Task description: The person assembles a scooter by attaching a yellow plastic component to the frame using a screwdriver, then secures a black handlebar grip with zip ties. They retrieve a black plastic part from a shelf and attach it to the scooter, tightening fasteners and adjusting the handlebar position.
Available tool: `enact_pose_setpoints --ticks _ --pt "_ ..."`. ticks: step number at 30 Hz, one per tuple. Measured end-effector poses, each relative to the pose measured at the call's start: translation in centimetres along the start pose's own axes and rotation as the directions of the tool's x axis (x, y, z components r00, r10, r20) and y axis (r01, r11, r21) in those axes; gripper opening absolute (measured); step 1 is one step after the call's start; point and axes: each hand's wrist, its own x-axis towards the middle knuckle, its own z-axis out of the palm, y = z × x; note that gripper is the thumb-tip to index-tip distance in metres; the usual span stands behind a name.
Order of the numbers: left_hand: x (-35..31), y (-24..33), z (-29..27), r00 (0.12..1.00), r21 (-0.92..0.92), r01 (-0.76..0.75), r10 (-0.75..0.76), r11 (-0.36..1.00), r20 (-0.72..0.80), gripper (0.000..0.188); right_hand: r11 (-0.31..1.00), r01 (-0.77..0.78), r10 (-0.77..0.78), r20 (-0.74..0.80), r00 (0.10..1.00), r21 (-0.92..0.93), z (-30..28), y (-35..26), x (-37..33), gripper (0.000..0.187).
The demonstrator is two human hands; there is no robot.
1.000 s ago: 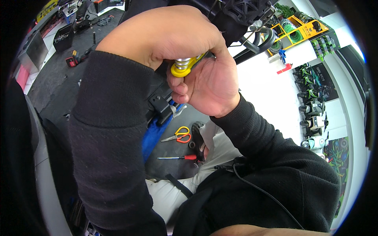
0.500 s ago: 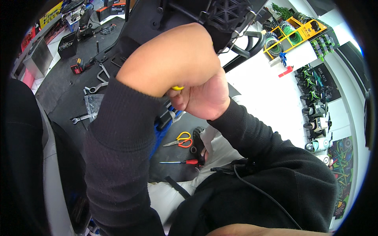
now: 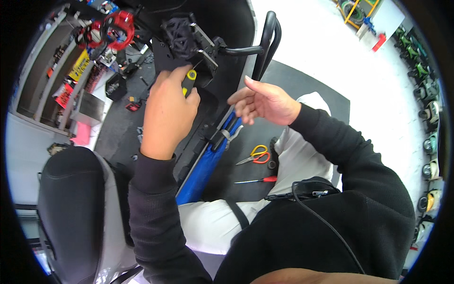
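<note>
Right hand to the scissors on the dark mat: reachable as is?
Likely yes: the right hand looks empty and open, the scissors lie uncovered on the dark mat, and nothing visible blocks the way, though depth is hard to judge.

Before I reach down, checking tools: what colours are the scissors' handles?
One yellow, one orange-red; the head view shows the scissors best.
</note>
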Motion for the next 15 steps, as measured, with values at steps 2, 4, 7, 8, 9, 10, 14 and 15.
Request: enact_pose_setpoints --ticks 2,4,7,8,9,10,14,15 --pt "-0.3 0.5 0.5 0.998 0.058 -0.027 0.030 0.998 -0.053 0.046 1.000 0.018 -0.018 -0.053 0.998 0.005 -2.1 0.5 -1.0 0.070" --pt "-0.3 0.6 0.5 0.999 0.010 -0.008 0.009 1.000 -0.036 0.050 0.998 0.026 -0.019 -0.118 0.993 0.060 -4.0 1.3 -1.6 0.066" --pt "0.3 -0.1 -0.3 0.998 -0.085 0.034 -0.028 0.996 0.062 0.055 0.988 0.018 0.022 -0.257 0.966 0.152 -6.0 2.4 -2.0 0.062" --pt "0.6 -0.5 -0.6 0.984 -0.152 0.136 -0.115 0.979 0.139 0.055 0.985 0.039 0.005 -0.256 0.967 0.168 -6.4 2.7 -2.1 0.061" --pt "0.8 -0.9 -1.0 0.957 -0.196 0.252 -0.212 0.948 0.200 0.055 0.985 0.024 0.029 -0.310 0.950 0.168 -6.7 2.8 -2.2 0.060" --pt "1.1 -1.2 -1.2 0.947 -0.288 0.278 -0.211 0.916 0.243 0.054 0.994 0.045 -0.015 -0.295 0.955 0.097 -6.9 2.9 -2.3 0.058" --pt "1.6 -1.5 -1.7 0.986 -0.034 0.022 -0.016 0.999 0.163 0.053 0.960 0.155 -0.230 -0.337 0.913 -0.234 -7.3 1.7 -1.7 0.050" --pt "1.6 -1.4 -1.7 0.986 -0.038 0.034 -0.027 0.999 0.166 0.053 0.926 0.205 -0.308 -0.323 0.895 -0.317 -7.4 1.3 -1.4 0.048"
